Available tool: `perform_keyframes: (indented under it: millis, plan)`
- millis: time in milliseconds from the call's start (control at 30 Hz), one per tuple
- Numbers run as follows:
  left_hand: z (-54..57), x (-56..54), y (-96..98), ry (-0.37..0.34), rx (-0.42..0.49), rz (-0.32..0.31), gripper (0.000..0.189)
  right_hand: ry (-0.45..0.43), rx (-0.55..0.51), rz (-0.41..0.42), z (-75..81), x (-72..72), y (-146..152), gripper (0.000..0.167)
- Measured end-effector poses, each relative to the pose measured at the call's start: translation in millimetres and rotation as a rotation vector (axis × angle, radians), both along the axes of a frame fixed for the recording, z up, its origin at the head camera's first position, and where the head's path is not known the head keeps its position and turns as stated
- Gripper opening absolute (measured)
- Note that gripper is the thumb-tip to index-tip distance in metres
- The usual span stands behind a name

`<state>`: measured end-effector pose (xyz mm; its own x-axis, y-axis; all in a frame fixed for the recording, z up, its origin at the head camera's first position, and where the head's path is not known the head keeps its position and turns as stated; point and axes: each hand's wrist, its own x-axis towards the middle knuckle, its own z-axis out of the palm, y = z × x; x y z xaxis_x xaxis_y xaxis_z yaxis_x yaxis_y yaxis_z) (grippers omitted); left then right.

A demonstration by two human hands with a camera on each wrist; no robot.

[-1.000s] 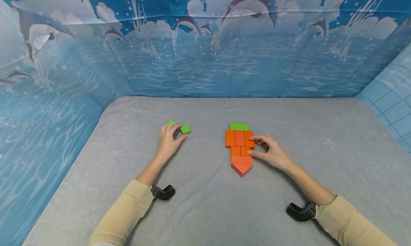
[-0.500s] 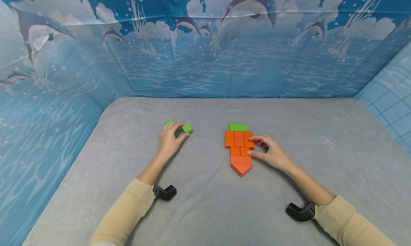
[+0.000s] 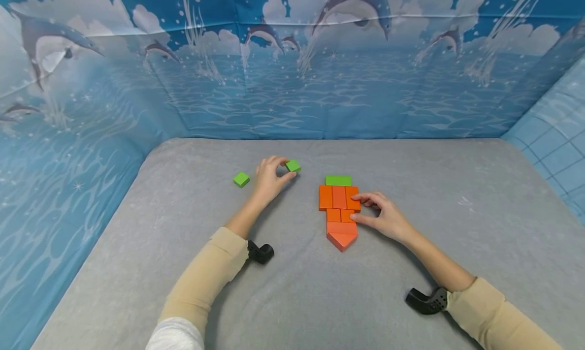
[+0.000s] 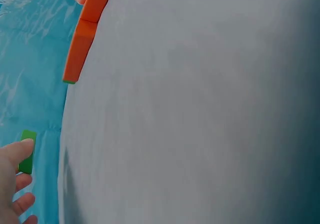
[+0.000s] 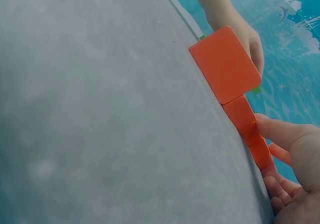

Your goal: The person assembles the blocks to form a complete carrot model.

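My left hand (image 3: 268, 181) pinches a small green block (image 3: 293, 165) between thumb and fingers, held above the grey surface. The same green block (image 4: 28, 154) shows upright under the thumb in the left wrist view. My right hand (image 3: 386, 215) rests at the right side of a flat orange arrangement. Its thumb touches a small orange block (image 3: 347, 215), and a fingertip touches the right one of three longer orange blocks (image 3: 339, 197). A green oblong block (image 3: 338, 181) lies against their far side. The near end is a pointed orange piece (image 3: 342, 241).
Another small green block (image 3: 241, 179) lies on the grey cloth (image 3: 292, 289), left of my left hand. A blue curtain (image 3: 292, 101) printed with dolphins stands behind the surface and at both sides. Each wrist wears a black camera mount (image 3: 427, 301).
My left hand has moved right and away from me, carrying the green block with it. The other green block, partly covered before, is now fully visible. My right hand has stayed in place.
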<state>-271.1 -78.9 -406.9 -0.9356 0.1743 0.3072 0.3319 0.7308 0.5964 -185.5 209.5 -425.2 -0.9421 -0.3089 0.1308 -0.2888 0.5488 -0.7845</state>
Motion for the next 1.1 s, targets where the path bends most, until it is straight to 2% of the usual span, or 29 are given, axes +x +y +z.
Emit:
perform_keyframes:
  millis: [233, 400, 700, 1100]
  plan:
    - [-2.9, -11.6, 28.6, -0.052, -0.054, 0.013, 0.039, 0.009, 0.009, -0.003, -1.0, -0.9, -0.6, 0.043]
    - [-6.4, -16.4, 41.0, -0.068, -0.075, -0.006, 0.040, 0.014, 0.009, -0.003, -2.0, -2.6, -1.6, 0.043]
    - [-13.7, -19.6, 51.0, -0.094, -0.051, -0.036, 0.041, 0.005, -0.007, 0.000, -0.1, -1.6, -2.7, 0.045]
    - [-18.5, -19.0, 60.1, -0.112, -0.093, -0.061, 0.042, 0.027, -0.014, 0.007, -2.6, -1.0, 0.2, 0.041]
